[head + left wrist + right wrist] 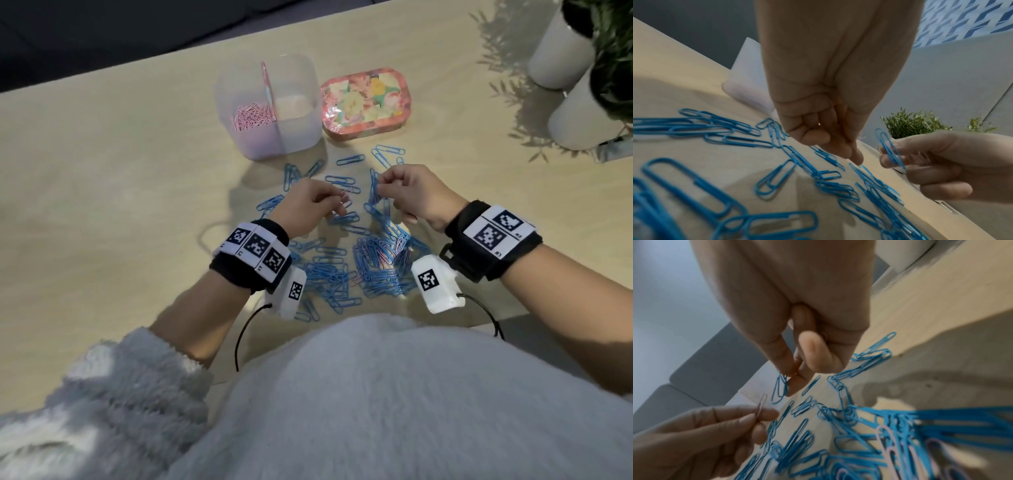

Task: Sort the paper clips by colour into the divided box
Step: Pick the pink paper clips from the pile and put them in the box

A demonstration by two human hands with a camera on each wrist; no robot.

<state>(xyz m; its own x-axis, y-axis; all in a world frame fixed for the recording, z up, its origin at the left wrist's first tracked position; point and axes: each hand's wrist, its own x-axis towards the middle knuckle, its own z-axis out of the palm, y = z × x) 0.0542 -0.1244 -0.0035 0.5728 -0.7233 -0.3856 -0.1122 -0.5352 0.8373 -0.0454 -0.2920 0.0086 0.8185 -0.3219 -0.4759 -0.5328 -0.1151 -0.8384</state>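
A translucent divided box (294, 137) stands at the back of the table; its left compartment holds pink paper clips (251, 114), and its right one looks empty. Blue paper clips (342, 263) lie scattered and heaped in front of me, with a few pink ones (885, 449) mixed in. My left hand (337, 198) pinches a single pink clip (760, 407) above the scatter. My right hand (382, 183) pinches a blue clip (890, 149) close beside it, with more blue clips hanging below the fingers in the head view.
A floral tin (366, 102) sits just right of the box. Two white plant pots (579, 113) stand at the far right. Bare tabletop (102, 205) stretches to the left. My fluffy grey sleeve and body fill the near edge.
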